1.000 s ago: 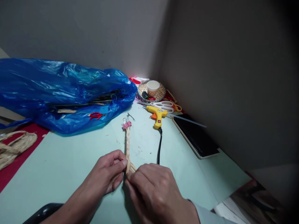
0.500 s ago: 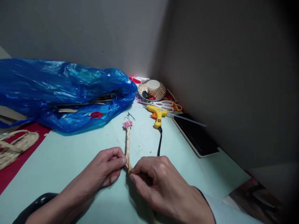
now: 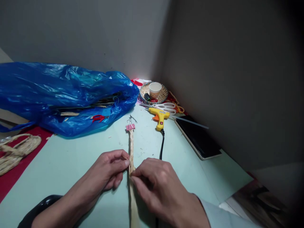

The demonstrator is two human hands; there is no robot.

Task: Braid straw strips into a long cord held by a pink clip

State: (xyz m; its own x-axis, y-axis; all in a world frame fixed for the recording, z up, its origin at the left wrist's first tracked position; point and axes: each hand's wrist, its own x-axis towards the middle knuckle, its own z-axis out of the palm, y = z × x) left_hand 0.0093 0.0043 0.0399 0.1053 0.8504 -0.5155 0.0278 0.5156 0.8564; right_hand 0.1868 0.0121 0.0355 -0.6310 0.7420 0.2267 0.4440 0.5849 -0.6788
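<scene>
A thin braided straw strip (image 3: 130, 145) lies lengthwise on the pale green table (image 3: 71, 158), a pink binder clip (image 3: 129, 126) clamped on its far end. My left hand (image 3: 110, 169) pinches the strip from the left with curled fingers. My right hand (image 3: 154, 185) pinches it from the right at the same spot. Loose straw strands (image 3: 133, 205) run from the pinch toward me between my wrists.
A blue plastic bag (image 3: 64, 95) with tools inside lies at back left. A yellow glue gun (image 3: 160, 117) with black cord, scissors (image 3: 169, 107), a woven basket (image 3: 154, 91) holding a cup, and a dark tablet (image 3: 198, 136) sit at right. Straw coils (image 3: 16, 150) lie far left.
The loose strands, earlier bunched under my right hand, now lie straight toward me. Both hands shifted slightly while keeping their pinch on the braid.
</scene>
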